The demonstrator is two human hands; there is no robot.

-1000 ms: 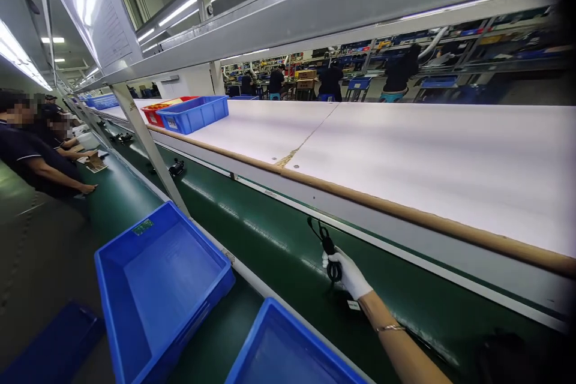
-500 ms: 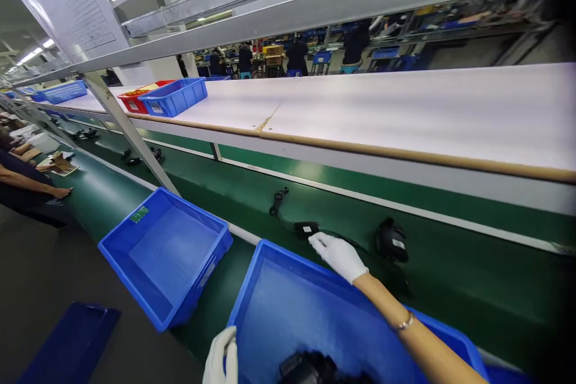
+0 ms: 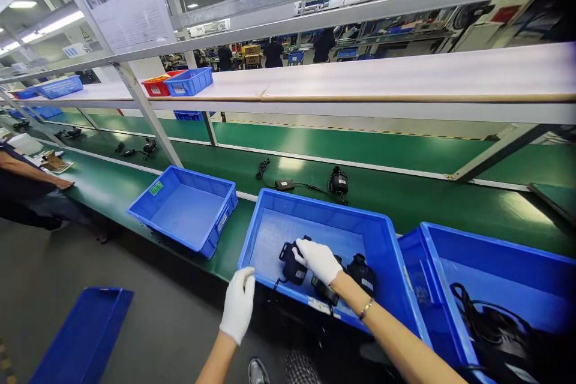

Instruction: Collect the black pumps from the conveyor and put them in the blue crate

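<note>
My right hand (image 3: pixel 318 259), in a white glove, reaches into the middle blue bin (image 3: pixel 270 216) and grips a black device (image 3: pixel 291 265) lying on its floor. A second black device (image 3: pixel 362 273) sits in the same bin just right of my wrist. My left hand (image 3: pixel 238 304), also gloved, rests on the bin's near left rim with fingers curled over the edge. On the green belt (image 3: pixel 405 198) beyond the bin lies another black device (image 3: pixel 338 181) with its cable and adapter (image 3: pixel 284 183) stretched out to the left.
An empty blue bin (image 3: pixel 185 211) stands to the left and one holding black cables (image 3: pixel 490 318) to the right. A person's arm (image 3: pixel 31 173) rests on the belt at far left. Red and blue bins (image 3: pixel 180 81) sit on the white upper shelf. A blue tray (image 3: pixel 76 336) lies on the floor.
The view dropped down. My right hand left the adapter on the belt and came back into the middle bin onto a black device. My left hand moved onto the bin's rim.
</note>
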